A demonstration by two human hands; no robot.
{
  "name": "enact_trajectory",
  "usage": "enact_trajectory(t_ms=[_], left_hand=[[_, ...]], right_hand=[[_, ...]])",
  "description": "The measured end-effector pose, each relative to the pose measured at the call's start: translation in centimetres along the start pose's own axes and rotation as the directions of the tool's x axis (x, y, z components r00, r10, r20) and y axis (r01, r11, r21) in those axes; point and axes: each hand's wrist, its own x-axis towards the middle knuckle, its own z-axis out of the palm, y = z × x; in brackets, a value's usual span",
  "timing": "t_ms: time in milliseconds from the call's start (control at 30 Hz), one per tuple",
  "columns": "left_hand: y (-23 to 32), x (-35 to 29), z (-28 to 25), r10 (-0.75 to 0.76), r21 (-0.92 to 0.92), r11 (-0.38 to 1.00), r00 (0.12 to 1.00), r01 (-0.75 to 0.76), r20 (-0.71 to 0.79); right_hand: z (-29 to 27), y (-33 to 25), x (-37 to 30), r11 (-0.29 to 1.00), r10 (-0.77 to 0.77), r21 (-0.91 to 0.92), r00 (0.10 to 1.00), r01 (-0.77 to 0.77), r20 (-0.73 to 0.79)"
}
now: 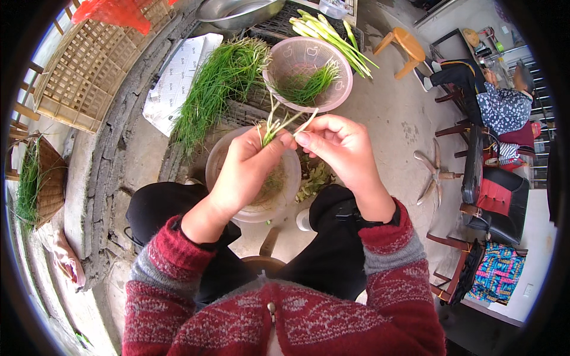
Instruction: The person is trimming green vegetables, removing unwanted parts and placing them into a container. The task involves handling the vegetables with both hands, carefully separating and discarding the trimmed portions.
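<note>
Both forearms (163, 267) extend from the lower edge to mid-frame, left hand (242, 166) curled closed, right hand (344, 147) held in a pinch.

stems (271, 132): lower part hidden in left hand (242, 163) | steel basin (237, 16): top cut off

The colander (300, 60) is smooth plastic, the basin (237, 22) metal (and glossy).

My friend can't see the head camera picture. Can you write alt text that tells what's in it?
A left hand holds a small bunch of chive-like greens while the right hand pinches one pale stalk, over a plastic basin. Further up, a pink colander holds loose greens, with a bigger heap of long greens on its left.
</note>
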Motion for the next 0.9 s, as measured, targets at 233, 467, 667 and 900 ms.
enact_trajectory(t_ms=[233, 467, 667, 900], left_hand=[[0.5, -0.1, -0.8, -0.14, -0.151, 0.976, 0.982, 0.158, 0.127], [0.7, -0.1, -1.1, -0.184, -0.282, 0.93, 0.963, 0.235, 0.198], [0.4, -0.2, -0.4, -0.03, -0.022, 0.999, 0.999, 0.031, 0.041], [0.0, -0.1, 0.1, 0.067, 0.112, 0.991, 0.997, -0.071, 0.04]], right_hand=[[0.1, 0.2, 0.1, 0.995, -0.067, -0.069, 0.997, 0.069, 0.026], [-0.2, 0.2, 0.0, 0.994, -0.109, -0.011, 0.992, 0.109, -0.059], [0.4, 0.2, -0.4, 0.993, -0.087, 0.077, 0.996, 0.088, -0.019], [0.4, 0.6, -0.1, 0.995, -0.092, 0.042, 0.994, 0.094, -0.056]])
